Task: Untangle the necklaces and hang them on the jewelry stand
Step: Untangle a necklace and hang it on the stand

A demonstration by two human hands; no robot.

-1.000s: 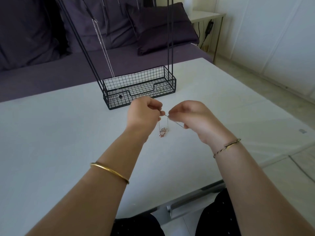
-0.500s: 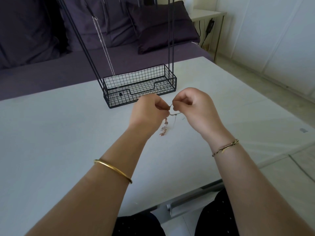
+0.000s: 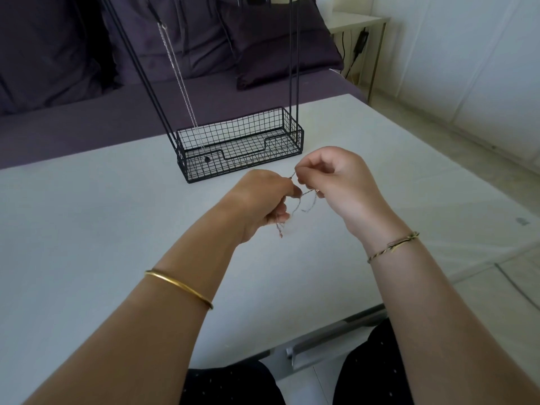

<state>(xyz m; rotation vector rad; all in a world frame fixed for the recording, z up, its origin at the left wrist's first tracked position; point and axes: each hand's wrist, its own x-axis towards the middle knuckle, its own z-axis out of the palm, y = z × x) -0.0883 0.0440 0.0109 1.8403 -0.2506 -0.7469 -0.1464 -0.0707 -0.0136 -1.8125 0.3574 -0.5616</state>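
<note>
Pinching of a thin tangled chain (image 3: 306, 193) between both hands, above the worktop's (image 3: 102, 229) middle.

The chain is gripped by the curled fingers of the left hand (image 3: 263, 200) and pinched at the fingertips of the right hand (image 3: 339, 182), which is held slightly higher; small loops are seen sagging between the two hands, and one end is left dangling below the left hand, just over the worktop. The stand (image 3: 248, 163) is set near the worktop's far edge, just beyond the hands, with a second chain (image 3: 184, 92) hung from its upper part down into the wire basket. Whether the held chain is one necklace or several cannot be told.
</note>
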